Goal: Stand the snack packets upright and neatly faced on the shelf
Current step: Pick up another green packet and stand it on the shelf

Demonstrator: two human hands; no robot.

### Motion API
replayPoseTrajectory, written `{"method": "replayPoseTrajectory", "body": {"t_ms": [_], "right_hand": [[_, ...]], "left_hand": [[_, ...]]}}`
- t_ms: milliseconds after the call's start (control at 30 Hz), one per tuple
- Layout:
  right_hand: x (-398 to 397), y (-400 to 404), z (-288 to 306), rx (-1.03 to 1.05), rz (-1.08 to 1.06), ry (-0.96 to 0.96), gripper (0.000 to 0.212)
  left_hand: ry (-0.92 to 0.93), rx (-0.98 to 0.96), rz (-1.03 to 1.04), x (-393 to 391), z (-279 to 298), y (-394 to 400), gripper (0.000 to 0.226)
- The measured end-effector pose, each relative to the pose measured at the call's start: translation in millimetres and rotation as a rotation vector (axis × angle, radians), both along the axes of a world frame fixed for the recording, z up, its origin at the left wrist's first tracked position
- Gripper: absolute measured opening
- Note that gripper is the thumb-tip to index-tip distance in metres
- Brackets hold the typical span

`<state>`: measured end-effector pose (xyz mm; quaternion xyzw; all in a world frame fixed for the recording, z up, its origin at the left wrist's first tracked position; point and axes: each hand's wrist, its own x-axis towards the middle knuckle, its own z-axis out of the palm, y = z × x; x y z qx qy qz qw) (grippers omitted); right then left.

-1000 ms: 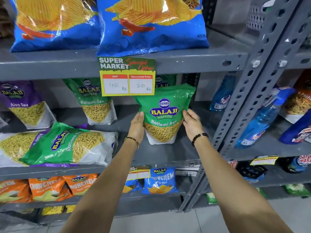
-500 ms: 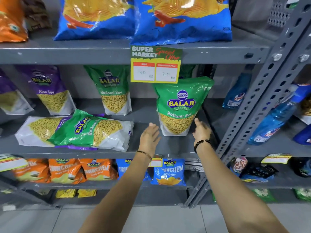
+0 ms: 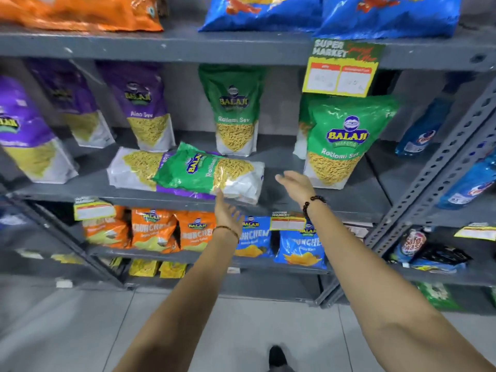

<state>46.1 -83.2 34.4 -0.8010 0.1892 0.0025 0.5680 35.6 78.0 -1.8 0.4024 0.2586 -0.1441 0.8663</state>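
Both my hands are empty and spread open in front of the middle shelf. My left hand is just below the front edge, fingers loose, its tip right at the lower edge of the fallen green packet. My right hand is flat and open over the bare shelf between that packet and the upright green packet, touching neither as far as I can tell.

The fallen green packet lies on its side near the front, across a purple packet that also lies flat under it. The upright green packet stands at the right, label facing me, below the price tag. Another green packet stands further back in the middle, and three purple packets stand to the left: one at the back, one beside it, and one near the front left.

Orange packs and blue packs stand on the shelf below
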Motion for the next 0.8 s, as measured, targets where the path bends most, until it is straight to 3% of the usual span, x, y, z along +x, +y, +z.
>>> {"method": "replayPoseTrajectory", "body": {"t_ms": [167, 467, 567, 700, 800], "right_hand": [[44, 25, 15, -0.186, 0.161, -0.028, 0.055], [163, 44, -10, -0.326, 0.47, 0.103, 0.058], [179, 55, -10, -0.394, 0.567, 0.17, 0.056], [193, 62, -12, -0.504, 0.689, 0.268, 0.055], [199, 59, -14, -0.546, 0.711, 0.291, 0.06]], "left_hand": [[-0.008, -0.043, 0.16, 30, 3, 2, 0.087], [0.127, 0.05, 0.471, 80, -3, -23, 0.077], [0.199, 0.135, 0.464, 97, -18, -22, 0.081], [0.207, 0.406, 0.378, 102, -21, -23, 0.075], [0.2, 0.436, 0.345, 103, -21, -20, 0.074]]}}
